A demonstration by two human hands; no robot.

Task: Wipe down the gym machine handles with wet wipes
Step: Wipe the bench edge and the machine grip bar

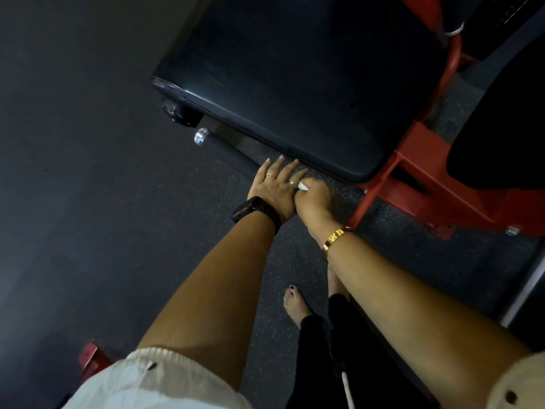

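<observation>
As right hand [314, 199] curls, wipe [303, 186] peeks out.

The seat pad [295, 69] is blue-black and the machine frame [427, 178] red. The handle [227, 149] is black with a silver end cap [201, 136], the wipe [303, 186] white. Pale speckles dot the dark grey floor [280, 261]. The watch [250, 210] is black, the bracelet [336, 236] gold.

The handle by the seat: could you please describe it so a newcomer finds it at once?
Start at the big black padded seat on the red frame. Under its near edge a short black handle juts out, away from the left hand. Only it ends in a shiny silver cap.
</observation>
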